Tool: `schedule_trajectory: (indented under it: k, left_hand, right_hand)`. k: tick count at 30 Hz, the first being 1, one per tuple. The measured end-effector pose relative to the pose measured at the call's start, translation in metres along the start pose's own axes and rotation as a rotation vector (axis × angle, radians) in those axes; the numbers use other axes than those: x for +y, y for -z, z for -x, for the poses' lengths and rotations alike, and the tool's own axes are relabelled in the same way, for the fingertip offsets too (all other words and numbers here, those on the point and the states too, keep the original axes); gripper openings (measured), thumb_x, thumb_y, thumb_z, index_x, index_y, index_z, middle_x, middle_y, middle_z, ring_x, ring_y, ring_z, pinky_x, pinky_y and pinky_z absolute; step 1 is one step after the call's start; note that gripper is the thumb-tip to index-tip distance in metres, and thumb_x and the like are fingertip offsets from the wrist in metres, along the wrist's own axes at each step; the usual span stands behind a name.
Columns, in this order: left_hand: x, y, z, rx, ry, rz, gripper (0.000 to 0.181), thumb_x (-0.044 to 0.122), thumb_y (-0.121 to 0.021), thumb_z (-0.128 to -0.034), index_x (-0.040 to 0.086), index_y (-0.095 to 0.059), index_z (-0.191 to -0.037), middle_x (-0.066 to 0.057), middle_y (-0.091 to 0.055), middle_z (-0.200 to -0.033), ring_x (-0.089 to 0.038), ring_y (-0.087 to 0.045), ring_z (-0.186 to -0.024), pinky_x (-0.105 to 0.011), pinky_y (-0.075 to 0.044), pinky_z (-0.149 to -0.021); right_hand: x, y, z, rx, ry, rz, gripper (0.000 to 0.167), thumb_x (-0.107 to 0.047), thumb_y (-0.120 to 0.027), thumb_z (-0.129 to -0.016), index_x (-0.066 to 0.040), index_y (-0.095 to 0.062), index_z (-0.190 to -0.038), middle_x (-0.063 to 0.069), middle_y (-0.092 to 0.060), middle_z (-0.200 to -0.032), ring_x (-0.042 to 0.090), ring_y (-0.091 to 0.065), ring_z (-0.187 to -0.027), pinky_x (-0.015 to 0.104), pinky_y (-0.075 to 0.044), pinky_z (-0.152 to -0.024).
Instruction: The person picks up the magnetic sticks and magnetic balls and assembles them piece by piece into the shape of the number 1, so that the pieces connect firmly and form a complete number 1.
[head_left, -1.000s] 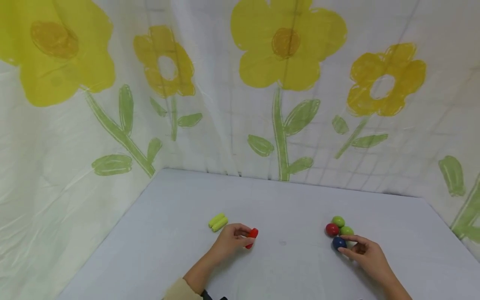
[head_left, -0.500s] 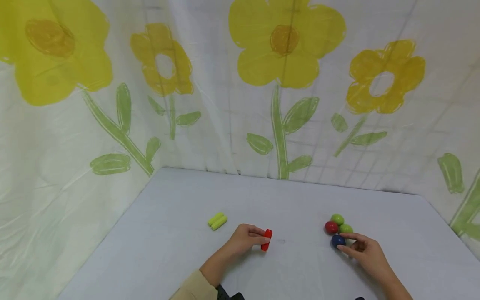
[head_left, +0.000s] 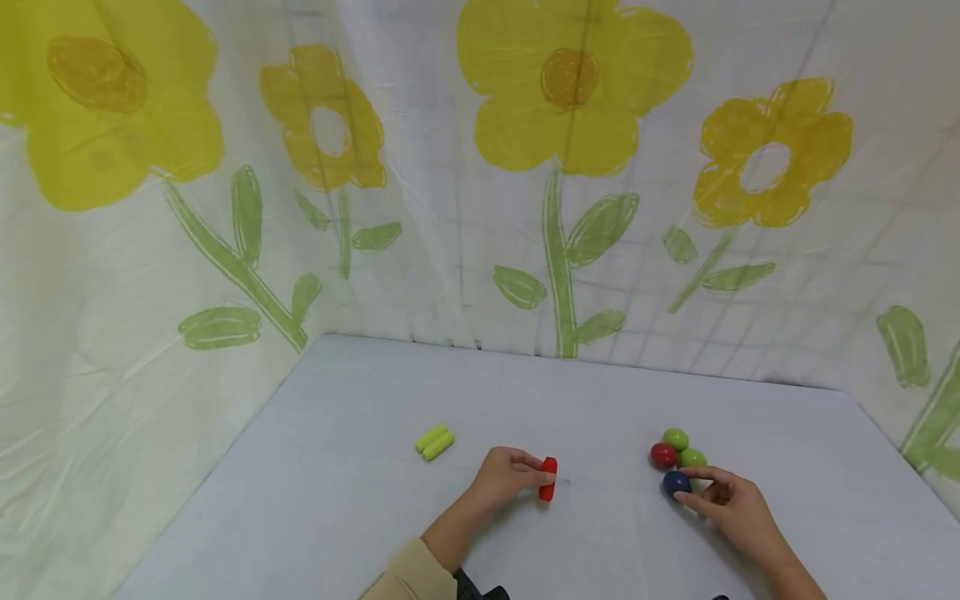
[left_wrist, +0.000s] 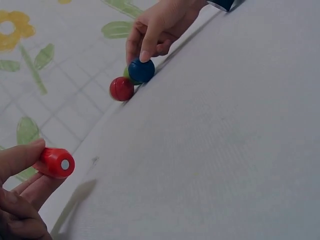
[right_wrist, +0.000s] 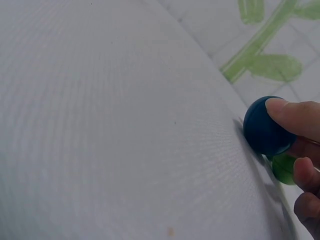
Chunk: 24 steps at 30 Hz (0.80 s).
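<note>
My left hand [head_left: 507, 482] pinches a short red rod [head_left: 548, 479] between thumb and fingers. In the left wrist view, a pale round disc shows in the end of the red rod [left_wrist: 59, 163], and its shadow falls on the table apart from it. On the right, my right hand [head_left: 733, 504] holds a dark blue ball [head_left: 676, 482] between thumb and index finger. The blue ball [right_wrist: 266, 126] is large in the right wrist view. Close behind it are a red ball [head_left: 663, 455] and two green balls, one at the back [head_left: 676, 439] and one [head_left: 692, 457] near the fingers.
Two yellow-green rods [head_left: 435, 442] lie side by side left of my left hand. The white table [head_left: 360, 400] meets a white curtain [head_left: 435, 250] printed with yellow flowers along its far and side edges.
My left hand has moved right with the red rod, away from the yellow-green rods, and the rod has turned more upright in view. My right hand stays on the blue ball.
</note>
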<state>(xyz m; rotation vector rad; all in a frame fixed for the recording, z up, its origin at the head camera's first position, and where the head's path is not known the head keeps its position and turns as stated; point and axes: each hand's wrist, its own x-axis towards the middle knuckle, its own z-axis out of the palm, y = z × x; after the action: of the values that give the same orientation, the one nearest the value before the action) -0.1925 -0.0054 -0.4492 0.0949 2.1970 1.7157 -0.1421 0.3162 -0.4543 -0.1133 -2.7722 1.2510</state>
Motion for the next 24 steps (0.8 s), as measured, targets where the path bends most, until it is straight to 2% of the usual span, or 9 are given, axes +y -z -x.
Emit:
schedule_trajectory:
  k: [4, 9, 12, 17, 20, 24]
  left_hand:
    - [-0.001, -0.002, 0.000, 0.032, 0.003, 0.041, 0.027, 0.018, -0.074, -0.0785, 0.001, -0.067, -0.097, -0.008, -0.072, -0.087, -0.011, -0.063, -0.080, -0.025, -0.047, -0.070]
    - [-0.005, -0.007, 0.001, 0.049, 0.020, 0.027, 0.027, 0.020, -0.074, -0.0791, 0.001, -0.066, -0.096, -0.006, -0.071, -0.084, -0.011, -0.059, -0.077, -0.024, -0.046, -0.066]
    - [-0.008, -0.010, 0.001, 0.052, -0.001, 0.013, 0.025, 0.019, -0.074, -0.0789, 0.000, -0.066, -0.093, -0.007, -0.071, -0.081, -0.010, -0.058, -0.073, -0.023, -0.043, -0.063]
    - [-0.011, -0.013, 0.000, 0.062, -0.073, -0.010, 0.024, 0.018, -0.073, -0.0787, -0.003, -0.067, -0.089, -0.010, -0.071, -0.078, -0.008, -0.058, -0.068, -0.022, -0.043, -0.060]
    - [-0.011, -0.013, 0.000, 0.072, -0.083, -0.007, 0.024, 0.017, -0.074, -0.0785, -0.003, -0.067, -0.089, -0.010, -0.071, -0.079, -0.008, -0.059, -0.069, -0.021, -0.044, -0.061]
    - [-0.011, -0.013, 0.000, 0.069, -0.063, 0.000, 0.025, 0.017, -0.074, -0.0786, -0.004, -0.067, -0.091, -0.011, -0.071, -0.081, -0.008, -0.061, -0.072, -0.021, -0.045, -0.062]
  right_hand:
    - [-0.001, 0.000, 0.000, -0.004, -0.001, 0.002, 0.040, -0.023, -0.075, -0.078, -0.004, -0.064, -0.112, -0.004, -0.048, -0.060, 0.004, -0.041, -0.052, 0.023, -0.037, -0.047]
    - [-0.001, 0.000, 0.000, -0.012, -0.009, 0.004, 0.041, -0.024, -0.074, -0.078, -0.004, -0.064, -0.112, -0.004, -0.049, -0.061, 0.004, -0.041, -0.052, 0.023, -0.037, -0.048]
    - [-0.001, 0.001, 0.000, -0.020, -0.012, 0.003, 0.041, -0.024, -0.074, -0.078, -0.004, -0.064, -0.113, -0.004, -0.049, -0.061, 0.005, -0.042, -0.053, 0.023, -0.037, -0.048]
    - [-0.001, 0.002, 0.000, -0.026, -0.012, -0.001, 0.041, -0.025, -0.074, -0.079, -0.004, -0.064, -0.113, -0.004, -0.052, -0.062, 0.005, -0.044, -0.054, 0.023, -0.038, -0.048]
    - [0.000, 0.002, -0.001, -0.029, -0.009, 0.002, 0.041, -0.026, -0.073, -0.079, -0.004, -0.065, -0.113, -0.004, -0.054, -0.064, 0.006, -0.045, -0.055, 0.023, -0.039, -0.049]
    - [0.002, 0.001, -0.001, -0.029, -0.007, 0.011, 0.040, -0.026, -0.073, -0.079, -0.005, -0.065, -0.112, -0.004, -0.055, -0.064, 0.005, -0.045, -0.055, 0.023, -0.039, -0.048]
